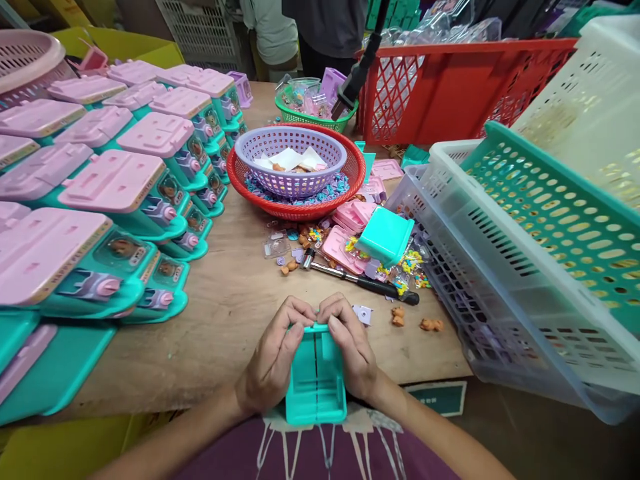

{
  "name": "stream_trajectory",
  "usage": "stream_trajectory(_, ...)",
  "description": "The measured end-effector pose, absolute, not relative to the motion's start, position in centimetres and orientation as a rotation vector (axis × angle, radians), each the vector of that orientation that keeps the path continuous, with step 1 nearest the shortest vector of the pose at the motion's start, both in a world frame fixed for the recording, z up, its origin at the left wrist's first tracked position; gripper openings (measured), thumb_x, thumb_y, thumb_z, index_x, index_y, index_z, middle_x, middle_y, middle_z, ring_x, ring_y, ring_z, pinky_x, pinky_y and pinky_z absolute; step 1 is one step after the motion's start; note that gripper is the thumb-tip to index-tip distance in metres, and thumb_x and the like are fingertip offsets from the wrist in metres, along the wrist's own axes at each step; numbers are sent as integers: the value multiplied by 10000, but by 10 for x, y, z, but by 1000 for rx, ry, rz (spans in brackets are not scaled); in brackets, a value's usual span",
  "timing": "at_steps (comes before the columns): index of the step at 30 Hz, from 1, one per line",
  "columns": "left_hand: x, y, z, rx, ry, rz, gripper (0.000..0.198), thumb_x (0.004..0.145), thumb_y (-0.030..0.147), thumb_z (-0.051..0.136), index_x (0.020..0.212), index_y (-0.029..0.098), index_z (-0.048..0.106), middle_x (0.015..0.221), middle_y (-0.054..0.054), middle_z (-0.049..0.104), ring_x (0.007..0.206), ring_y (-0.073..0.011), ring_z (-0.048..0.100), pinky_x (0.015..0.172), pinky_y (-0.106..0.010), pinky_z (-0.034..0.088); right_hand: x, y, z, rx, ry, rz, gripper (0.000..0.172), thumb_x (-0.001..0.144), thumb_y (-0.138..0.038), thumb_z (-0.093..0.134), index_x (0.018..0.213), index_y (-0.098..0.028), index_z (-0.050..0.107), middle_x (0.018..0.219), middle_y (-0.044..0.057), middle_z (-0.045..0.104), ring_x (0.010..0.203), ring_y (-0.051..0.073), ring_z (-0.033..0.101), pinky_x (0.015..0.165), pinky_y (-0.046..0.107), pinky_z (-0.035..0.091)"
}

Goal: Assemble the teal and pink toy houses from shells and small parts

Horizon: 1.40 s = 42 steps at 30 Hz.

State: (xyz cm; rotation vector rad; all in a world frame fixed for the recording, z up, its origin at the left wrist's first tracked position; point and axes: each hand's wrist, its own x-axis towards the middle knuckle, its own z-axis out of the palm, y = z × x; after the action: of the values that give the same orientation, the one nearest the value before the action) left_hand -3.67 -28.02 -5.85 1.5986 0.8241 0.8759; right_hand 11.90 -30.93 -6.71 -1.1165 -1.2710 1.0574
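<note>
A teal plastic box (317, 380) with its hollow side facing me is held between both hands at the front edge of the table. My left hand (274, 357) is closed on its left far corner, thumb pressed near the rim. My right hand (351, 350) grips the matching corner on the right. The fingertips of both hands nearly meet along the far rim, and what they press there is hidden. Just beyond lie a small lilac plastic part (363, 314), a hammer (357, 277) with a black handle, and small brown animal figures (398, 317).
Stacked pink-and-teal toy units (115, 187) fill the left side. A lilac basket (291, 163) sits in a red basket (297, 212) on lilac and blue pieces. Another teal box (386, 235) lies among loose parts. Plastic crates (500, 267) line the right; two people stand behind.
</note>
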Motion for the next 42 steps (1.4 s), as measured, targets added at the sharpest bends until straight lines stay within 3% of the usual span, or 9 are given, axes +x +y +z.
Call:
stream_trajectory(4,-35,-283,-47,1939,531,1009,193,1000,230,343,1105,221,504,1083,-92,529,1107,-234,514,964,-471,462,125,-322,-70,-1043,-1279,802,245,929,-472,425,898,-237,487,968,58,473,944,225,515,841,380,461)
stream_trajectory(7,-33,-284,-42,2078,393,1034,182,987,199,348,1119,215,473,1067,-98,535,1115,-243,496,965,-488,461,132,-328,-69,-1165,-1321,789,475,878,-630,419,1142,-238,465,1268,122,416,1177,294,461,953,450,442)
stream_trajectory(9,-33,-286,-42,2123,424,1052,179,964,197,391,1127,213,462,1138,-117,525,1170,-266,469,1006,-527,426,136,-330,-67,-1183,-1397,875,544,887,-635,368,1241,-225,415,1330,147,410,1251,318,434,1001,485,423)
stream_trajectory(14,-36,-291,-43,2048,662,933,408,904,261,502,1295,205,398,1422,-175,369,1345,-330,368,1086,-580,346,132,-329,-67,-1120,-1401,870,420,890,-562,357,1112,-226,478,1147,120,490,1154,300,484,999,497,421)
stream_trajectory(18,-34,-293,-42,2027,610,912,367,906,246,482,1268,199,451,1379,-153,423,1332,-304,388,1088,-535,356,126,-328,-73,-1086,-1303,890,408,852,-612,382,972,-238,490,1039,90,471,1051,291,511,950,478,438)
stream_trajectory(24,-27,-297,-38,2039,653,965,229,893,201,482,1119,186,514,1290,-136,488,1268,-280,424,1063,-512,366,125,-327,-74,-1121,-1282,868,361,831,-596,301,875,-246,379,928,65,408,928,264,502,879,452,451)
stream_trajectory(32,-27,-296,-41,2080,578,970,254,913,200,461,1166,182,477,1319,-147,462,1285,-283,403,1072,-521,365,124,-324,-68,-1155,-1232,905,340,770,-574,338,826,-241,380,891,67,413,918,271,506,869,470,466)
stream_trajectory(42,-22,-302,-33,2228,711,887,233,940,228,482,1149,131,450,1324,-204,446,1242,-308,444,1034,-533,416,136,-327,-79,-961,-1036,1031,235,762,-459,460,851,-248,510,921,45,449,920,247,454,871,410,404)
